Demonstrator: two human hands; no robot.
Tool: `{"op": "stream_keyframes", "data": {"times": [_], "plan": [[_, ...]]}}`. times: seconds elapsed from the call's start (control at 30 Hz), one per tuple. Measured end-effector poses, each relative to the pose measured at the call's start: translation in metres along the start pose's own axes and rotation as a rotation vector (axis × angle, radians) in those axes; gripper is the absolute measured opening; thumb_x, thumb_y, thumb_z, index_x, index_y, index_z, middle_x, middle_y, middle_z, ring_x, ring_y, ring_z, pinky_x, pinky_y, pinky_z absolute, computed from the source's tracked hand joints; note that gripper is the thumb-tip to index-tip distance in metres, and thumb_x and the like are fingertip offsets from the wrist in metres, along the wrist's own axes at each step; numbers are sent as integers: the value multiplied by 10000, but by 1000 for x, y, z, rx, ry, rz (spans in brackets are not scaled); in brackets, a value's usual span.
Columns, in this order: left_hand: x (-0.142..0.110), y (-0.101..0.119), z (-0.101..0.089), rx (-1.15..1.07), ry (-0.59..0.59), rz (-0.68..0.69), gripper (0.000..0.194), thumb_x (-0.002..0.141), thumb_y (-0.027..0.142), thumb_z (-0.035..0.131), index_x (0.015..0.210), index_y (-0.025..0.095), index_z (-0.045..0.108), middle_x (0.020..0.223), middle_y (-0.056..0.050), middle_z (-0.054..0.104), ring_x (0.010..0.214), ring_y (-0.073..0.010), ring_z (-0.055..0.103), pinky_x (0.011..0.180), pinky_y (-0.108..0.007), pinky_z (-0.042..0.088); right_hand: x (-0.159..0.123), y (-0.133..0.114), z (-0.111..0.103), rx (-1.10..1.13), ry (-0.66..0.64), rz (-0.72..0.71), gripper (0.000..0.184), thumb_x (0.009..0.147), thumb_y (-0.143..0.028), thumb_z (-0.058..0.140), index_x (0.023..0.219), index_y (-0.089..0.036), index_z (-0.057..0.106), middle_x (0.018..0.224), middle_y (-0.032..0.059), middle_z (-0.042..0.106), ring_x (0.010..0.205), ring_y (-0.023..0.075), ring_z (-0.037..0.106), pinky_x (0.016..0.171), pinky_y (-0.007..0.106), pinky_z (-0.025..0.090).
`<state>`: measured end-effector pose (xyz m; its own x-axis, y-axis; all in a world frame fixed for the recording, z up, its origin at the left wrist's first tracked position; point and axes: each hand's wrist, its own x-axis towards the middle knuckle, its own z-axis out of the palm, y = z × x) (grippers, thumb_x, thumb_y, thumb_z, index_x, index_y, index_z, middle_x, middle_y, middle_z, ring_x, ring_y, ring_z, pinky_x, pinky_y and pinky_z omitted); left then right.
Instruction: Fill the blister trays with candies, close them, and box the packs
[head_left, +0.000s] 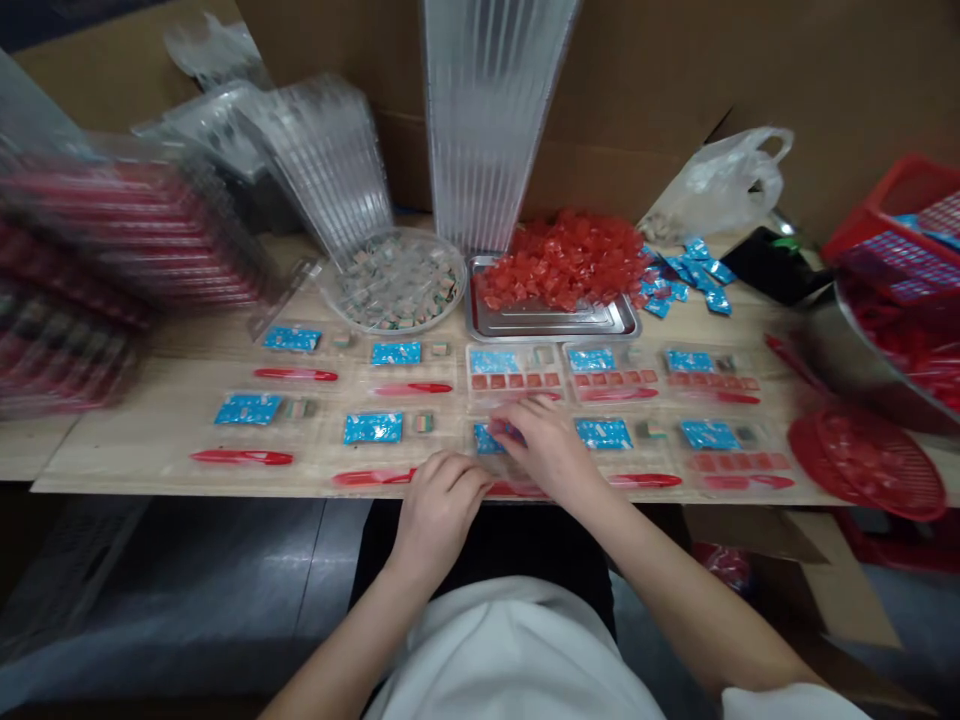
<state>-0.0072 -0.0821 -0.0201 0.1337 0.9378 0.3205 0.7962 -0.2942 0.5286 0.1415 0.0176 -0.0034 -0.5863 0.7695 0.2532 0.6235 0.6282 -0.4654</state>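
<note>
My right hand (551,450) reaches over a clear tray in the front row. Its fingers are pinched at a blue printed packet (489,438), and what lies between them is too blurred to make out. My left hand (448,500) is at the table's front edge, fingers curled down beside a slim red pen-shaped tool (371,478); its fingertips and anything in them are hidden. Two rows of clear trays hold blue packets (373,428), small striped blocks (424,423) and red tools. Some, like the back-row tray (516,372), also have a strip of red squares (516,381).
Behind the rows stand a metal tray (555,322) heaped with red pieces (562,262), a round dish (397,322) of small blocks, and tall stacks of clear trays (495,120). Filled stacks (142,230) are at left. Red baskets (866,465) and a metal bowl (847,340) crowd the right.
</note>
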Motion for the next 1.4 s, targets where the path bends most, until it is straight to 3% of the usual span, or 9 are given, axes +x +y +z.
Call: {"op": "stream_keyframes", "data": {"times": [0.17,0.33,0.53,0.67,0.77,0.9,1.07,1.2,1.4], "plan": [[4,4,-2,31,-1,69,86,848,159,555,860,202,628,873,-27,644,884,-186,552,782,-347,466,2,5,-7,50,-3,-10,179,788,-213,629,966,-200,631,945,66,653,924,230,549,830,378,447],[9,5,-8,21,208,137,126,814,91,575,868,204,590,854,-26,623,987,-209,567,880,-401,460,-35,39,-64,53,275,150,342,854,-192,489,1180,-257,565,1067,70,630,994,235,568,869,416,454],[18,13,-13,-84,283,267,234,772,-11,564,898,187,556,867,-27,565,993,-187,579,911,-396,485,-86,55,-78,116,97,127,563,829,-130,484,1353,-317,402,1423,63,388,1292,246,383,1029,468,365],[32,28,-23,-197,287,343,218,773,34,587,902,206,552,896,-32,555,1039,-199,575,914,-386,491,-85,50,-73,393,248,143,318,862,-210,522,1168,-281,574,1215,69,588,1149,220,528,973,418,421],[43,30,-23,-342,190,207,369,741,228,687,1071,242,522,1146,-91,544,1174,-277,507,952,-470,460,-90,47,-79,549,280,232,284,852,-237,547,1129,-265,604,1045,50,659,974,191,609,867,352,479],[50,31,-8,-524,-118,-149,289,833,325,574,1105,233,546,1032,-76,647,945,-215,645,801,-359,540,-111,48,-85,620,267,400,302,845,-309,556,1130,-243,628,963,45,645,873,166,605,746,288,495],[68,54,20,-701,-273,-464,372,788,420,603,1062,170,572,811,-30,647,650,-146,633,582,-258,514,-144,65,-83,639,348,731,372,816,-361,562,1139,-186,620,759,17,607,640,133,553,594,269,468],[98,59,49,-587,-303,-377,330,789,400,587,1026,170,593,880,-44,649,687,-147,608,622,-273,499,-157,83,-80,528,402,854,347,809,-350,552,1098,-172,623,741,9,610,595,127,540,596,277,462],[117,58,72,-148,-176,-70,212,850,289,511,990,169,616,1008,-86,626,941,-222,591,836,-385,481,-149,99,-75,153,477,735,249,838,-274,526,1023,-165,652,899,62,613,752,165,590,736,316,485]]}}
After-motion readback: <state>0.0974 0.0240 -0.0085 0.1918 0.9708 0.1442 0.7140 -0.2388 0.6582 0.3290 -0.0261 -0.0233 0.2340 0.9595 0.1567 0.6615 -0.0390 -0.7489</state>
